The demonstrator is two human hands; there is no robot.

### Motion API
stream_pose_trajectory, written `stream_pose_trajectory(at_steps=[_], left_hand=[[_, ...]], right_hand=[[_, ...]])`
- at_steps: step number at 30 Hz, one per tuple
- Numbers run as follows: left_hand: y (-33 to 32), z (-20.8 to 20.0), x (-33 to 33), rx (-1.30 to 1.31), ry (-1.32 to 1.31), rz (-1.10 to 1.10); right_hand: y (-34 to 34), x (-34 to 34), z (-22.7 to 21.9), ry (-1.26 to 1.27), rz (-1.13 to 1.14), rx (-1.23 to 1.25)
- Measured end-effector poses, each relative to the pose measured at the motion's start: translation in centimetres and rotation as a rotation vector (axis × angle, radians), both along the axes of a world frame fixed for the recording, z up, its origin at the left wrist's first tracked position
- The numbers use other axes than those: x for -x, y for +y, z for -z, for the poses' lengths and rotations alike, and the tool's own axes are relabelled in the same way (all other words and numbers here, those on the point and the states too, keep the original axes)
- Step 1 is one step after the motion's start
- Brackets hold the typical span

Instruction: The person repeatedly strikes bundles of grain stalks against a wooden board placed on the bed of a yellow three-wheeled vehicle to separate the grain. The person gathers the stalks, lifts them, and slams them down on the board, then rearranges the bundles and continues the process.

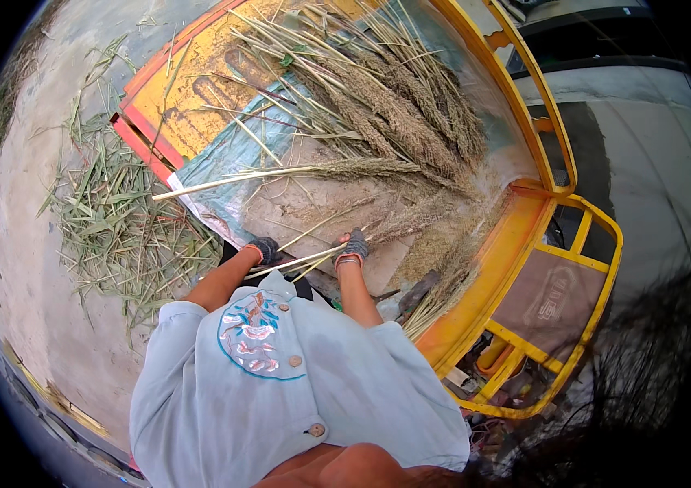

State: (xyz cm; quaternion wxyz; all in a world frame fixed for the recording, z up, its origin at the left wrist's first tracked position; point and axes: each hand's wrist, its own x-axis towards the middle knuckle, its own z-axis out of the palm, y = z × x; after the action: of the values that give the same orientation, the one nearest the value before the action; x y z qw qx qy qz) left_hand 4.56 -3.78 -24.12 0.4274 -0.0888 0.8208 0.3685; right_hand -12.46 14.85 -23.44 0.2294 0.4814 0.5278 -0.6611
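My right hand point(352, 246), in a grey knit glove with bare fingertips showing, is closed round a few pale grain stalks point(297, 262). Their cut ends point left across my front, and a feathery seed head point(411, 218) spreads beyond the hand. My left hand point(262, 250), gloved too, is curled beside a thin stalk near the sheet's edge; its grip is partly hidden. One long stalk point(231, 180) lies across the cart bed ahead. Behind it is a large heap of stalks with brown seed heads point(394, 106).
The yellow cart has an orange-red edge point(142, 146), a side rail point(545, 98) and a seat-like frame point(606, 285) at right. A blue-white sheet point(236, 159) lines its bed. Loose seed point(431, 248) lies near the right wall. Cut green leaves point(126, 220) litter the ground at left.
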Motion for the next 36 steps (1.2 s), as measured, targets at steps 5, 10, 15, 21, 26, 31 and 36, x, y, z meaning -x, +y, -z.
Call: stream_pose_trajectory(at_steps=[5,10,15,21,26,31,36], left_hand=[[0.1,-1.5,1.1,0.022,0.198,-0.266],[-0.3,-9.9,3.9,0.035,0.28,-0.098],[-2.0,-11.3,4.8,0.129,0.271,0.003],[-9.5,-10.1,7.4,0.662,0.594,-0.485],[-13.5,-6.1,7.5,0.637,0.297,-0.22],[-11.6,-9.2,6.2,0.633,0.396,-0.172],[-6.7,-11.5,2.8,0.523,0.639,-0.213]], right_hand=[[0.2,-1.1,0.8,-0.014,0.055,0.105],[-2.6,-0.6,-1.1,-0.125,0.002,0.127],[-5.2,0.1,-2.6,-0.081,-0.004,-0.008],[-4.0,0.1,-0.8,-0.035,0.117,0.219],[-4.5,0.7,-1.4,-0.016,-0.005,0.142],[-7.1,1.3,-5.3,-0.014,0.011,0.244],[-9.7,0.8,-5.6,-0.102,-0.117,0.184]])
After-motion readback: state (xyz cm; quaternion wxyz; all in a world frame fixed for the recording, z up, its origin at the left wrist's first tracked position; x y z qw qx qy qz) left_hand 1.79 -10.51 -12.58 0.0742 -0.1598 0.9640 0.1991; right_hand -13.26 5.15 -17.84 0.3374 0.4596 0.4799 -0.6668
